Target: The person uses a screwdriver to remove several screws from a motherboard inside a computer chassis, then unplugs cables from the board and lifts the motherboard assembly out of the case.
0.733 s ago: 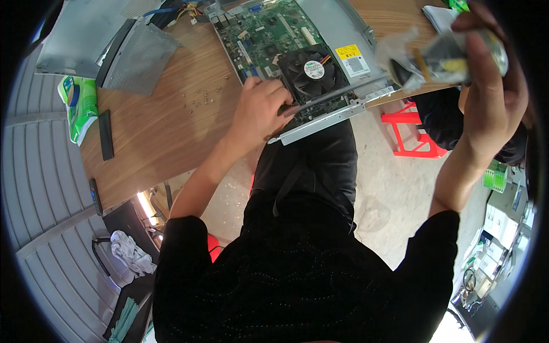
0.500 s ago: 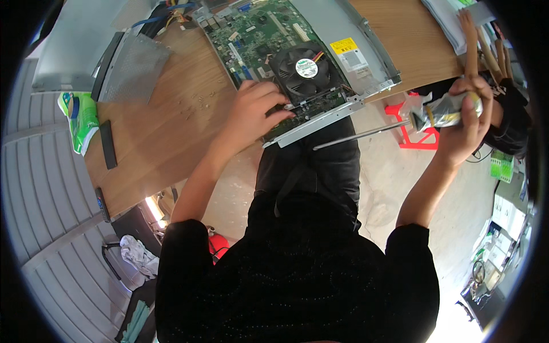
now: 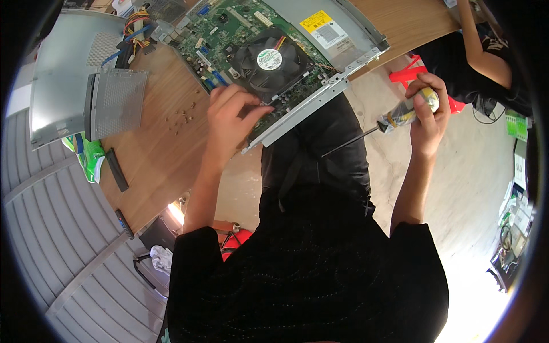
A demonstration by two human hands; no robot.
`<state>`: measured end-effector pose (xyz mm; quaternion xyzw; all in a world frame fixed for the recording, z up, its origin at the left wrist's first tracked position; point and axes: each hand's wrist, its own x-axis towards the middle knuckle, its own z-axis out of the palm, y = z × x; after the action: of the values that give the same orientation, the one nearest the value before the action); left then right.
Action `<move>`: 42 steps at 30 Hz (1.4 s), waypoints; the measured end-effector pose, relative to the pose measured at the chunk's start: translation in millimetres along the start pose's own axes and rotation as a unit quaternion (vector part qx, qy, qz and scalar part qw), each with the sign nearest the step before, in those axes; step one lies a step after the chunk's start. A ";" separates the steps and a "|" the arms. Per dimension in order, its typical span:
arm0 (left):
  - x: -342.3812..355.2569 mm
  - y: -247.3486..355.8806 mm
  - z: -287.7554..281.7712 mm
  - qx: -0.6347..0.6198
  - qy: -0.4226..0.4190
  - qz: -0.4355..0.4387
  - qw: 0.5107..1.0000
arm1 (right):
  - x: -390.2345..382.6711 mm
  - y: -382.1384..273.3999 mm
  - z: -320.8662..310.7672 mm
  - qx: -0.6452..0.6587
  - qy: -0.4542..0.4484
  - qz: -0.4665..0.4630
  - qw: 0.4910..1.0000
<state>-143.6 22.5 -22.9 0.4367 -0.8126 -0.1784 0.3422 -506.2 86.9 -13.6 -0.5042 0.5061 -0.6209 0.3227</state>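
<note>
An opened computer chassis [image 3: 349,43] lies on the wooden table [image 3: 166,143], showing a green motherboard [image 3: 229,26] with a black cooling fan [image 3: 266,60]. My left hand [image 3: 229,123] rests on the board's near edge beside the fan, fingertips pinched on a small part there. My right hand [image 3: 428,111] is off the table to the right, gripping a screwdriver [image 3: 394,119] by its clear yellow handle; the thin shaft points down-left toward my lap.
Grey metal case panels [image 3: 80,86] and a perforated cover [image 3: 117,103] lie at the table's left. Several small screws [image 3: 180,117] sit loose on the wood. A green packet [image 3: 88,160] and black strips [image 3: 117,177] lie near the left edge. Another person's arm [image 3: 486,51] and a red stool [image 3: 412,77] are at the upper right.
My right hand dropped from high at the right to beside the chassis edge, holding the screwdriver with its shaft now angled down-left. My left hand stayed on the motherboard.
</note>
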 end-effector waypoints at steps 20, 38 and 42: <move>-5.4 0.0 -9.3 0.011 -0.043 0.000 0.999 | -3.7 4.0 11.5 -0.005 -0.009 0.035 0.999; -7.8 -1.8 0.7 -0.008 0.007 -0.005 1.000 | -2.1 4.7 14.3 -0.022 -0.017 0.016 0.999; -1.4 2.2 -13.3 -0.039 -0.053 -0.054 0.996 | -1.8 4.0 12.9 -0.026 -0.021 0.014 0.999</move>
<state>-134.9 25.0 -12.8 0.4568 -0.7971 -0.2508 0.3051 -493.8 83.5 -18.3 -0.5177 0.5223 -0.5924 0.3289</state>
